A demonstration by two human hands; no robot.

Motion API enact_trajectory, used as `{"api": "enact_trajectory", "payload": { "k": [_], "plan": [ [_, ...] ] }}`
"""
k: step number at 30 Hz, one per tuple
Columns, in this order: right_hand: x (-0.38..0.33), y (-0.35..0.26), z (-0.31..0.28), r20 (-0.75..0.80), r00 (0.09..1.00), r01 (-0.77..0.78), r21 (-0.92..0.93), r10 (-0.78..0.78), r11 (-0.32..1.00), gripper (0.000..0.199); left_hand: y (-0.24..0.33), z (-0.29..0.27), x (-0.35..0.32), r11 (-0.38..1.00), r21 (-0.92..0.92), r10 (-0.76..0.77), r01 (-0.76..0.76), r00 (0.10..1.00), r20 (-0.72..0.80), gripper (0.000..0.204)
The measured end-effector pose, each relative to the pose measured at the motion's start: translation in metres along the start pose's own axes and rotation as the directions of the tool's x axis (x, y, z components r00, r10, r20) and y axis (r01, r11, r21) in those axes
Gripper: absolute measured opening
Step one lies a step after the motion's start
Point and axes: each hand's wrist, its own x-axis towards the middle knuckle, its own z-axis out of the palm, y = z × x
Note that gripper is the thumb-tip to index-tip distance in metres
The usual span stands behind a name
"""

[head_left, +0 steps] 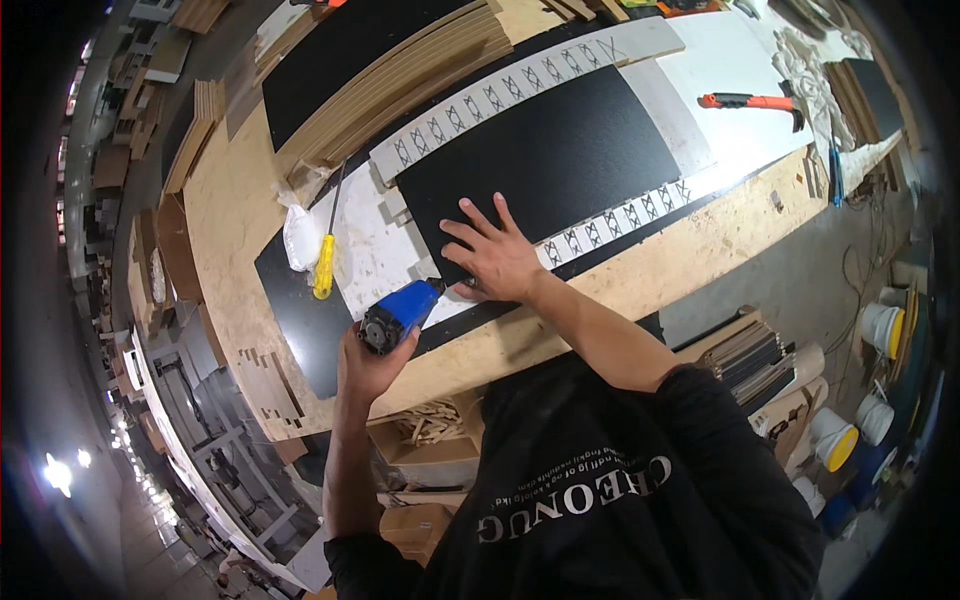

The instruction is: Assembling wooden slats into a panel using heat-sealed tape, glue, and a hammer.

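Observation:
My left hand (372,365) is closed around a blue power tool (398,312) with a black rear cap and a narrow black nose. That nose points right, at the near left corner of a black rectangular panel (560,150). Spread flat on the panel's left part is my right hand (495,258), its thumb side close to the tool's tip. What lies under that thumb is hard to make out. White strips with a row of black crossed marks run along the panel's far side (500,95) and near side (610,225).
A yellow-handled screwdriver (325,268) and a white plastic bag (299,238) lie left of the panel. Stacked boards (390,85) stand behind. An orange-and-black hammer (750,102) rests at the right. Under the wooden bench edge (480,345) is a box of wooden pieces (432,424).

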Motion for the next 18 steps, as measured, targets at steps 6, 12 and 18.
{"api": "enact_trajectory", "payload": {
  "k": [6, 12, 18],
  "plan": [
    [-0.003, 0.003, -0.004, -0.003, 1.0, 0.003, 0.007, -0.003, 1.0, 0.045, 0.012, 0.003, 0.003, 0.996, 0.075, 0.047, -0.05, 0.998, 0.035, 0.024],
    [-0.03, 0.054, -0.046, -0.091, 0.993, -0.065, 0.042, 0.069, 0.997, 0.039, 0.011, 0.007, 0.005, 0.999, -0.029, -0.04, 0.042, 0.997, 0.063, 0.017],
    [-0.069, 0.141, -0.12, -0.407, 0.646, -0.725, -0.062, 0.646, 0.686, 0.047, 0.024, 0.004, 0.008, 0.997, -0.074, 0.005, 0.004, 0.993, 0.12, 0.012]
  ]
}}
